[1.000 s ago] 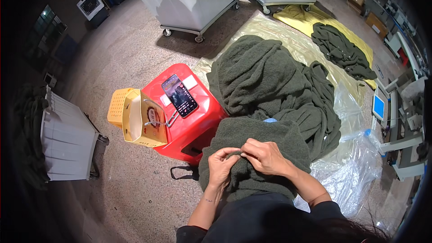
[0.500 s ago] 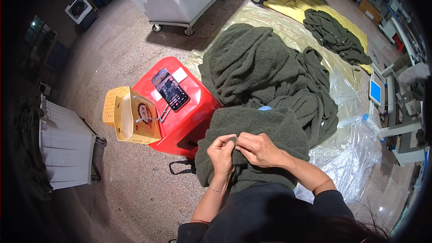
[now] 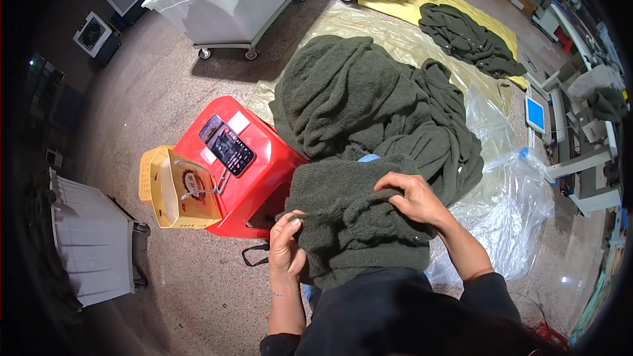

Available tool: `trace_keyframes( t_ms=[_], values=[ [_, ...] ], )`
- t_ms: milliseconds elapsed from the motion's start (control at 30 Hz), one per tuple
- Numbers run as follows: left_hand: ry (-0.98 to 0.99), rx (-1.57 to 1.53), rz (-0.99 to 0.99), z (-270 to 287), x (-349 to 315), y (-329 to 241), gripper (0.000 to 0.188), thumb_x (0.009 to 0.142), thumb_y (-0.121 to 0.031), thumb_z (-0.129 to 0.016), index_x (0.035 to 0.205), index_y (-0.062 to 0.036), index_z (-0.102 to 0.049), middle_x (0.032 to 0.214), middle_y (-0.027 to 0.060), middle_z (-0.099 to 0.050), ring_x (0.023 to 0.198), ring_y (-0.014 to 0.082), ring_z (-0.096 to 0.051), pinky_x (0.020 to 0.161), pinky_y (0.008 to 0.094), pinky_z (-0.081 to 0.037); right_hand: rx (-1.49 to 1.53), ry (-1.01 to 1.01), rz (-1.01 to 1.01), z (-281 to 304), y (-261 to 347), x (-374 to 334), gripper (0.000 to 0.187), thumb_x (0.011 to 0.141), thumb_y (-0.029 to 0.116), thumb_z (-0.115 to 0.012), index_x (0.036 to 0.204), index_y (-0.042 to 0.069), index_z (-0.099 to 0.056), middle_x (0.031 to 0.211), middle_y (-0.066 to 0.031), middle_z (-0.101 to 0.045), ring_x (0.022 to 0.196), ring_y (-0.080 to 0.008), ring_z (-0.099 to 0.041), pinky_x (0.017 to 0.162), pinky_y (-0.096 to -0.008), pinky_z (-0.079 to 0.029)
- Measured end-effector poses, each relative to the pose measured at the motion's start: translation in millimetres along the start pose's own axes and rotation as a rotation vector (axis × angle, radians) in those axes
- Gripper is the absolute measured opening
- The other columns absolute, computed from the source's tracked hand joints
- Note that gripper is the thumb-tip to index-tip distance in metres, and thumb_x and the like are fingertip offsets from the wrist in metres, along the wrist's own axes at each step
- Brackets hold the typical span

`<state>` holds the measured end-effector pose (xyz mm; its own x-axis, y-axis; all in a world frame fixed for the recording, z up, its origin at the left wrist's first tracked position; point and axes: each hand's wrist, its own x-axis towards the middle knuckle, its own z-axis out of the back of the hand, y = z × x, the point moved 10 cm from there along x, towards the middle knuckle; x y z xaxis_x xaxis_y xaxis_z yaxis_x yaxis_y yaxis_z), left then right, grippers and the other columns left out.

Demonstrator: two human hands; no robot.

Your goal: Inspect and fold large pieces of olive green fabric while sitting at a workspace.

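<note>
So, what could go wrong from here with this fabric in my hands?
A wide tug by your left hand might sweep the green fabric against the red stool, possibly knocking off the phone lying on it. The yellow container at the stool's edge could also get bumped. And the clear plastic sheeting spread out to your right might slip underfoot if you step there.

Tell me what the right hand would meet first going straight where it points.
The right hand would first meet the fuzzy dark green fabric it holds; beyond, probably the red plastic stool, though depth is unclear.
</note>
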<state>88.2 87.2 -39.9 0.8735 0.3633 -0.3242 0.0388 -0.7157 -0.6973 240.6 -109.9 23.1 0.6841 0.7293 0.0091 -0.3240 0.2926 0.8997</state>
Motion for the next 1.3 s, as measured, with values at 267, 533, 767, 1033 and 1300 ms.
trace_keyframes(
  t_ms=[267, 533, 767, 1033, 1300],
  values=[
    [-0.090, 0.019, -0.062, -15, 2, 4, 0.013, 0.090, -0.012, -0.062, 0.095, -0.0004, -0.065, 0.097, 0.0075, -0.067, 0.090, 0.0156, -0.063, 0.084, 0.0287, -0.049, -0.037, -0.358, 0.479, 20, 77, -25, 0.035, 0.059, -0.012, -0.049, 0.090, -0.003, -0.064, 0.086, -0.0153, -0.065, 0.077, -0.0264, -0.065, 0.071, -0.0319, -0.053],
    [0.002, 0.254, -0.251, -48, -14, -10, 0.016, 0.084, 0.001, -0.066, 0.100, 0.0030, -0.065, 0.092, 0.0053, -0.067, 0.081, 0.0100, -0.062, 0.076, 0.0221, -0.047, -0.219, -0.297, 0.808, -43, 124, -29, 0.023, 0.070, -0.003, -0.070, 0.092, -0.004, -0.064, 0.084, -0.0118, -0.061, 0.061, -0.0227, -0.059, 0.051, -0.0309, -0.048],
    [0.001, 0.275, -0.262, -45, -11, -11, 0.022, 0.079, 0.000, -0.074, 0.099, -0.0002, -0.065, 0.086, -0.0006, -0.063, 0.073, 0.0042, -0.055, 0.065, 0.0176, -0.044, -0.272, -0.222, 0.738, -52, 116, -19, 0.019, 0.071, -0.003, -0.064, 0.090, -0.002, -0.062, 0.088, -0.0105, -0.059, 0.073, -0.0233, -0.060, 0.062, -0.0327, -0.051],
    [0.196, 0.641, -0.315, -67, -16, -24, 0.014, 0.077, 0.008, -0.070, 0.088, 0.0010, -0.065, 0.085, 0.0043, -0.064, 0.078, 0.0091, -0.059, 0.071, 0.0218, -0.047, 0.176, 0.391, 0.221, -70, 71, 21, 0.026, 0.065, -0.001, -0.058, 0.091, -0.001, -0.058, 0.080, -0.0129, -0.060, 0.074, -0.0249, -0.060, 0.068, -0.0328, -0.048],
    [-0.133, 0.840, -0.864, -80, -56, -43, 0.011, 0.080, 0.010, -0.064, 0.088, 0.0022, -0.065, 0.084, 0.0148, -0.068, 0.075, 0.0211, -0.067, 0.069, 0.0288, -0.053, -0.075, -0.227, 0.507, -59, 95, -12, 0.017, 0.061, 0.000, -0.064, 0.073, -0.001, -0.053, 0.063, -0.0116, -0.052, 0.052, -0.0279, -0.055, 0.044, -0.0357, -0.041]
  ],
)
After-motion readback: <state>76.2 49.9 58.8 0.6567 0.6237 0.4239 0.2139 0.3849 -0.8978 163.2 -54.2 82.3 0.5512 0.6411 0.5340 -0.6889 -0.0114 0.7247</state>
